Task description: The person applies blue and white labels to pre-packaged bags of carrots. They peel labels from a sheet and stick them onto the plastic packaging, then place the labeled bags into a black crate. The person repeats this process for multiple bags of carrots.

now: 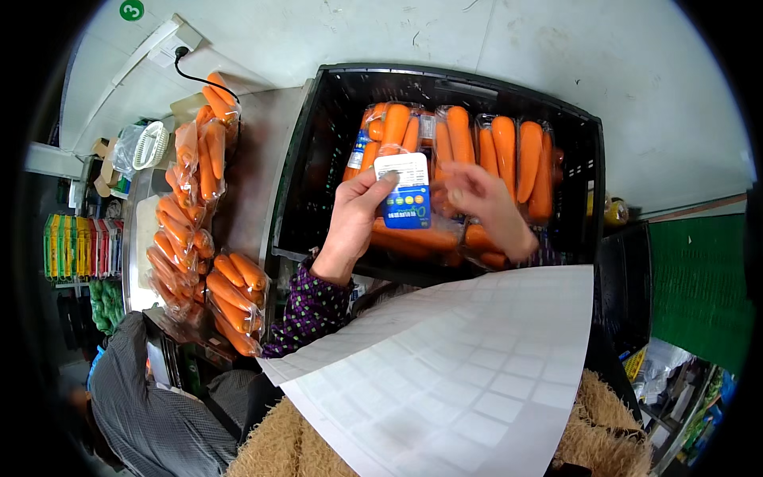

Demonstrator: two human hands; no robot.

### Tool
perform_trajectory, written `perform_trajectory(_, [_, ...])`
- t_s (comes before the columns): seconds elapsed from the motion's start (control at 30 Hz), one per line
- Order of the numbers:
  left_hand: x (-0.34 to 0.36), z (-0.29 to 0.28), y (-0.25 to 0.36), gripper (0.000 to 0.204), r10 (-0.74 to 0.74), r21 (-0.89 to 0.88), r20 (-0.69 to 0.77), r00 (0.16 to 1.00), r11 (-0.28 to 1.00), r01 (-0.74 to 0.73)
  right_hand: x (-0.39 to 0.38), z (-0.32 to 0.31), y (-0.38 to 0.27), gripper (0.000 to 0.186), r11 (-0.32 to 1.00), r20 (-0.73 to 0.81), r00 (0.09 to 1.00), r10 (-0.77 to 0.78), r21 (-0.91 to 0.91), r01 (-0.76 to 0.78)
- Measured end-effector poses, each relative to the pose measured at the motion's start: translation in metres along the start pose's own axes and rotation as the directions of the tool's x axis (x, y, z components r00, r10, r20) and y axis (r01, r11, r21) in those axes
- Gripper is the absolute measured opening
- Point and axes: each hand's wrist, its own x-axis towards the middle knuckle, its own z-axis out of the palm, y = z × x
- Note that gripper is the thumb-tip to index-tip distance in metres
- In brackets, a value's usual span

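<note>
Carrot pack (413,230): left hand (354,219) fingers pinch its label (405,191); blurred right hand (485,203), grip unclear.

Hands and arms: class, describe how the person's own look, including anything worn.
Both hands are bare, no gloves or rings visible. The left hand emerges from a dark purple sleeve patterned with small pale dots. The right hand is motion-blurred; its cuff is mostly hidden.

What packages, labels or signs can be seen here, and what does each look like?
Label: rectangular, white above and blue below, pinched by the left hand over the black crate.
Carrot packs: clear wrap, orange carrots, inside the crate beside the right hand.
Bagged carrots: heaped on the counter, left.
Label sheets: white, gridded, in the foreground.
Round green sign: top left wall.
</note>
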Motion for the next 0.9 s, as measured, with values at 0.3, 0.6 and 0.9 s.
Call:
perform_trajectory(0.3, [0.004, -0.010, 0.004, 0.028, 0.158, -0.204, -0.173, 0.972, 0.960, -0.192, 0.038, 0.042, -0.011, 0.027, 0.903, 0.197, 0.938, 0.285, 0.273, -0.332])
perform_trajectory(0.6, [0.007, -0.078, -0.028, 0.059, 0.416, 0.967, 0.182, 0.891, 0.086, -0.238, 0.156, -0.037, -0.018, 0.018, 0.722, 0.307, 0.952, 0.011, -0.661, 0.205])
perform_trajectory(0.9, [0.015, -0.076, -0.048, 0.096, -0.001, 0.893, 0.259, 0.966, -0.381, -0.240, 0.221, 0.006, 0.005, 0.047, 0.202, 0.538, 0.820, 0.195, -0.840, 0.503])
